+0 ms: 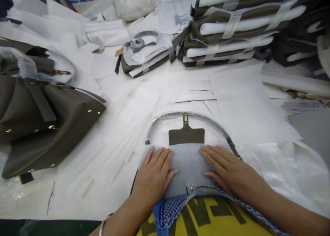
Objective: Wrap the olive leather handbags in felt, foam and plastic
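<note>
A grey sheet or lining (187, 164) lies flat at the table's near edge, over a bag of which only parts show. My left hand (156, 172) rests on its left side with the fingers stretched out. On the right side my right hand (224, 165) lies flat, fingers extended. Beyond the sheet's far edge a dark olive tab (186, 135) with a metal fitting sticks out. A handle (165, 115) wrapped in clear film arches around the tab. Between my hands, close to my body, is a small metal zipper pull (191, 187).
A large olive bag (67, 115) stands at the left. Wrapped flat bags (232, 26) are stacked at the back right, with a smaller one (146, 57) beside them. White paper sheets (247, 105) cover much of the table.
</note>
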### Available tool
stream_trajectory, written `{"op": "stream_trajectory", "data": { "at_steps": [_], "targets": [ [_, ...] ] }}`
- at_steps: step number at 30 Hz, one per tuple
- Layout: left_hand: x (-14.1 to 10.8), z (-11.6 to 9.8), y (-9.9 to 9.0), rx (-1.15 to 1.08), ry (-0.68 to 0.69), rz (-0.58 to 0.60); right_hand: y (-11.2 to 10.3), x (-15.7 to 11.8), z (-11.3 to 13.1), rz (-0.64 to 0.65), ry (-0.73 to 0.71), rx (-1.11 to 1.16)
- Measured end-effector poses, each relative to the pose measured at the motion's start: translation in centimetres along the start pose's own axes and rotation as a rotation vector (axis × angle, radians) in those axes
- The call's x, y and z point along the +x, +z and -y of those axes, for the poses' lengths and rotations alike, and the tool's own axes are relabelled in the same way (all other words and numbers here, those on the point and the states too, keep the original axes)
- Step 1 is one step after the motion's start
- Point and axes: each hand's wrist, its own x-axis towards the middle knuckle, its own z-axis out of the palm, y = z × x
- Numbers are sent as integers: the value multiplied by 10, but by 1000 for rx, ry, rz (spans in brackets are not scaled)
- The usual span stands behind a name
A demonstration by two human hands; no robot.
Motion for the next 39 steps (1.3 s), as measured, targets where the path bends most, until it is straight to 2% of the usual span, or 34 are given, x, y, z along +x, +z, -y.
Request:
{"op": "stream_trajectory", "data": {
  "at_steps": [3,7,10,16,20,27,30,32,34,36,39],
  "targets": [
    [5,0,-6,-31,-24,37,-9,7,3,40,6,-24],
    [6,2,-22,-114,-11,84,-34,14,5,69,66,58],
    [8,3,-29,-165,9,114,-41,17,4,77,64,99],
    [15,5,-16,-55,-8,189,-26,22,-1,151,44,68],
    [18,8,-5,-11,2,181,-18,29,-2,161,54,12],
    [19,7,8,-27,-36,199,-3,36,-8,279,109,20],
    [16,-3,9,-18,-16,95,0,34,-8,257,110,14],
    [10,-12,9,-25,44,-5,1,32,-7,236,109,4],
    [0,-19,8,-65,107,-49,1,32,-7,223,103,-5],
    [-12,-25,6,-108,140,-16,1,32,-7,227,97,-8],
    [-30,-28,0,-105,137,143,-3,35,-6,249,105,-10]
  ]
}}
